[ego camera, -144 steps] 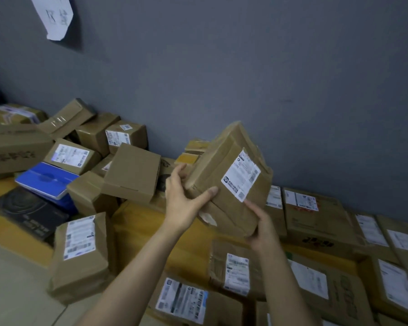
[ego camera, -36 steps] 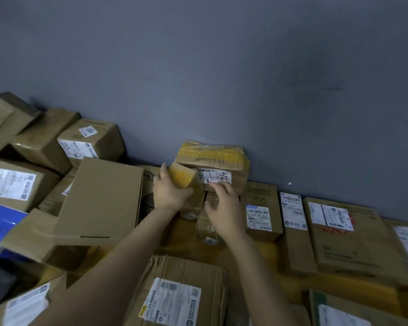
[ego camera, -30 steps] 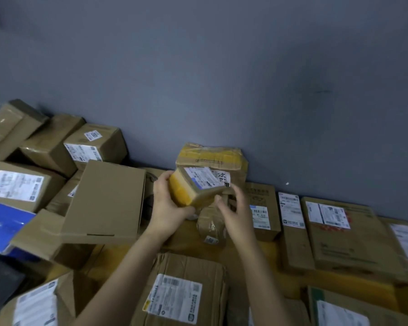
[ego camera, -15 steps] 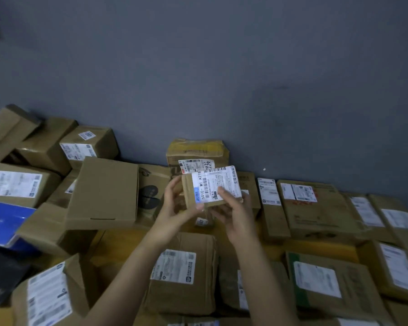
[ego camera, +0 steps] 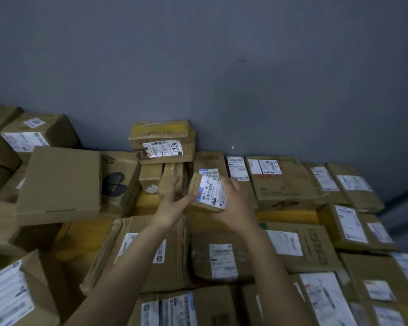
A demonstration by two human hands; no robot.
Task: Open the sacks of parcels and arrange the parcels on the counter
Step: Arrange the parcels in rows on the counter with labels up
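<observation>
Grey-blue wall behind, faint dark smudge, small white speck near its base

Small parcel: brown carton, white label with a blue edge facing me, tilted. It is raised above the pile, gripped from the right by the right hand; the left hand touches its left edge with spread fingers. Behind it I note a yellow-taped parcel stacked on two small cartons. Labelled brown parcels lie flat in rows on the yellow counter.
</observation>
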